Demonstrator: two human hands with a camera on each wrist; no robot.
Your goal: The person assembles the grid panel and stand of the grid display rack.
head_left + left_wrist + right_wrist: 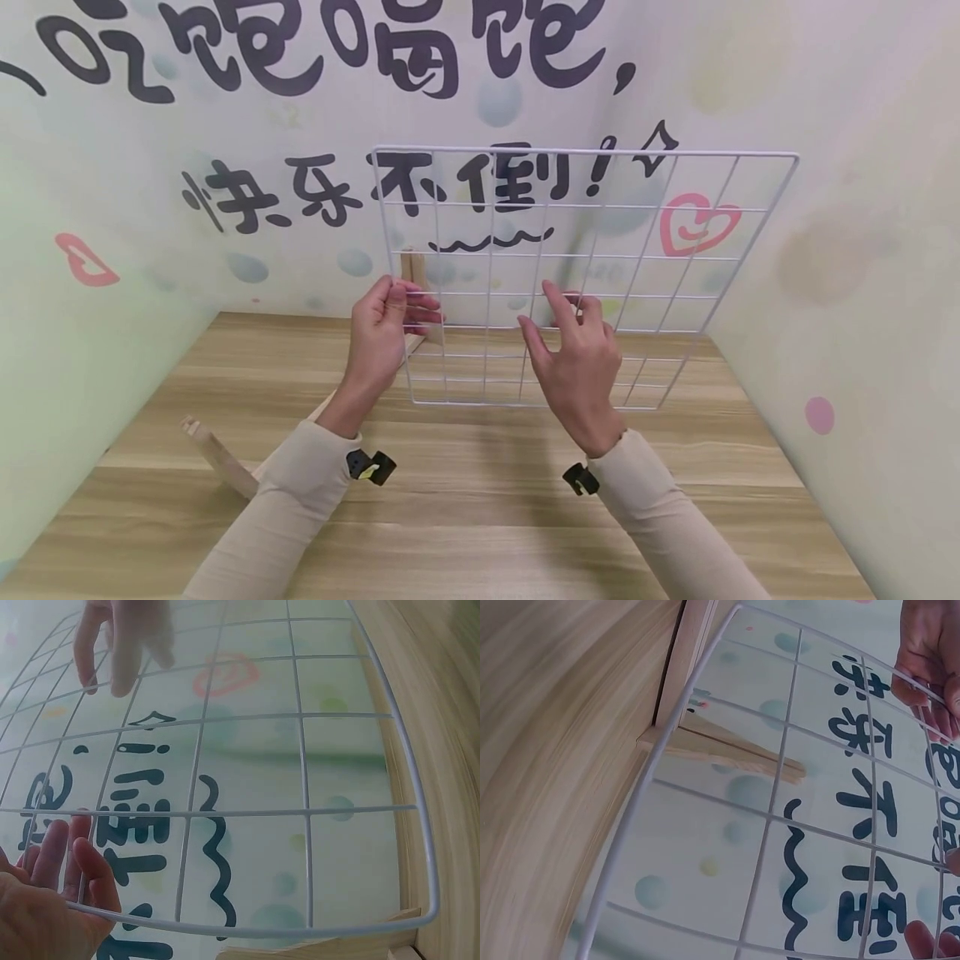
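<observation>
Over the worktop point(465, 533), a grid point(592, 257) held by one edge

Raised in front of me, the grid is roughly upright, seemingly off the worktop. My left hand point(382, 325) grips its left edge, thumb on the near side, fingers reaching behind the wire. My right hand point(577, 358) is near the middle of the mesh, fingers loose and parted; I can't tell whether they touch it. The step, I judge, is steadying the grid: held by one edge it may twist or sag, so I'd want the right hand on the opposite edge, level with the left.

Low on my left is a wooden frame point(223, 461), partly hidden by my left sleeve point(262, 517). Its post point(407, 267) rises behind the grid, close to my left hand, and looks the likeliest snag for the lower left corner. The wall point(322, 283) behind may limit a wide swing.
</observation>
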